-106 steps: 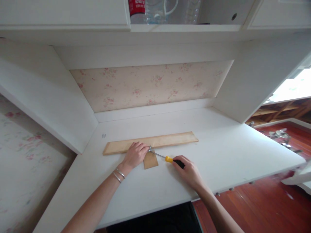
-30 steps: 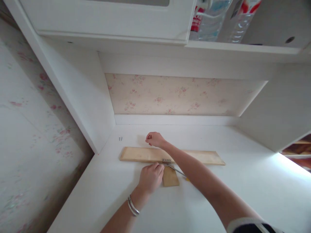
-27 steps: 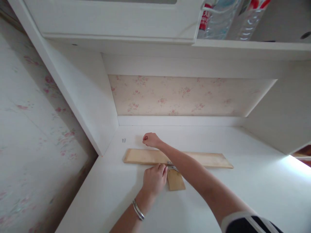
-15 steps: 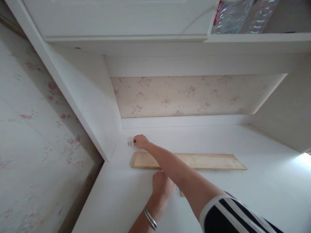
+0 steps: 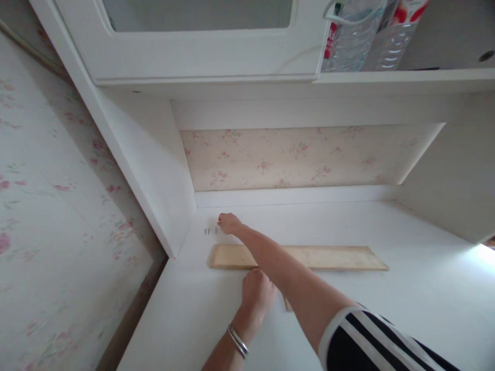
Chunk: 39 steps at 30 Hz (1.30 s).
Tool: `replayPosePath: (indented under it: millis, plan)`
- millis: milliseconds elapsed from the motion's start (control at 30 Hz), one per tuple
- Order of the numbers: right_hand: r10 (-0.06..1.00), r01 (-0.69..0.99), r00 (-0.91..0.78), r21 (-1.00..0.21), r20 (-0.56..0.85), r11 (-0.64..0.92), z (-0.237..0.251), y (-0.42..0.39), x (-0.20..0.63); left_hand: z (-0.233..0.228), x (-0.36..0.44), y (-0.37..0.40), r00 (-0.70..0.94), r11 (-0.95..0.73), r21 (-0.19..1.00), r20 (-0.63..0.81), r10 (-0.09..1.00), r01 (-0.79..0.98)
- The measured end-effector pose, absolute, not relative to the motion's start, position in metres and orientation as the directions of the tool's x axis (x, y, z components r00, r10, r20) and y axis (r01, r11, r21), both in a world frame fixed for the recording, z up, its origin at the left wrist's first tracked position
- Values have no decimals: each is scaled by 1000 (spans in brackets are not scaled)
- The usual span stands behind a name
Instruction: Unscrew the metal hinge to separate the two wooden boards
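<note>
My right hand [image 5: 229,223] reaches across to the back left of a white surface, with its fingers pinched together. What those fingers hold, if anything, is too small to make out. Just left of it lie small metal screws [image 5: 207,231], two close together and a third nearer the fingers. My left hand [image 5: 257,289], with silver bangles at the wrist, is closed at the near edge of a long pale wooden board [image 5: 328,256]; its fingertips are hidden. A second wooden piece [image 5: 287,304] shows partly beneath my right forearm.
The white desktop [image 5: 174,309] is bounded by a white side panel [image 5: 158,165] on the left and a low back ledge [image 5: 294,195]. Overhead hangs a white cabinet [image 5: 204,56], with plastic bottles [image 5: 350,46] on its open shelf. Floral wallpaper [image 5: 58,232] covers the left wall.
My right hand has shifted slightly right, and a third screw now shows beside its fingers. The left hand stays closed by the board. The view has tilted up a little.
</note>
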State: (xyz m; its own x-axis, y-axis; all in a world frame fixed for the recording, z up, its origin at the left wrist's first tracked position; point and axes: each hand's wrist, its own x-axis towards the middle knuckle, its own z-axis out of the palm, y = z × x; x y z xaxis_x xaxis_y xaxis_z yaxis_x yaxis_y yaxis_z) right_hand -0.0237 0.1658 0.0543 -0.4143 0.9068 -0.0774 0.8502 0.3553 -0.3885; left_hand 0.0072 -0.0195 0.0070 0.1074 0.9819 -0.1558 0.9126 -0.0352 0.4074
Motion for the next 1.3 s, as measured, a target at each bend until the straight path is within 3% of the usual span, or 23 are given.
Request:
replayPosePath:
  millis: [133, 267, 367, 433, 533, 700, 800, 900, 1033, 1133, 1300]
  plan:
    - [903, 814, -430, -431, 3, 389, 79, 144, 26, 5, 6, -21, 180, -169, 445, 18, 984, 880]
    - [930, 789, -362, -509, 66, 344, 92, 87, 113, 1, 9, -21, 215, -210, 451, 42, 976, 868]
    - [972, 800, -213, -554, 95, 230, 78, 22, 193, -1, 12, -21, 273, -257, 504, 43, 961, 825]
    - [986, 786, 5, -610, 165, 98, 57, -24, 242, -3, 15, -20, 297, -269, 560, 43, 954, 784]
    - [955, 806, 218, -589, 201, -60, 17, -87, 296, -6, 18, -20, 296, -248, 642, 33, 955, 726]
    - [977, 877, 109, -481, 185, -6, -24, -137, 316, -6, 27, -22, 283, -189, 738, -2, 959, 648]
    - [980, 862, 58, -505, 193, 49, -26, -140, 310, -5, 30, -23, 260, -171, 754, 0, 966, 634]
    - [983, 727, 112, -687, 147, 20, -21, -138, 307, -5, 30, -24, 243, -196, 747, 47, 969, 635]
    - [950, 235, 304, -972, 71, -3, -6, -132, 301, -7, 29, -25, 204, -210, 747, 102, 974, 630]
    - [921, -25, 380, -994, 89, 106, 19, -119, 286, -11, 30, -25, 218, -213, 783, 102, 971, 584]
    - [895, -26, 383, -966, 227, 256, 68, -85, 246, -16, 30, -21, 224, -172, 807, 52, 973, 564]
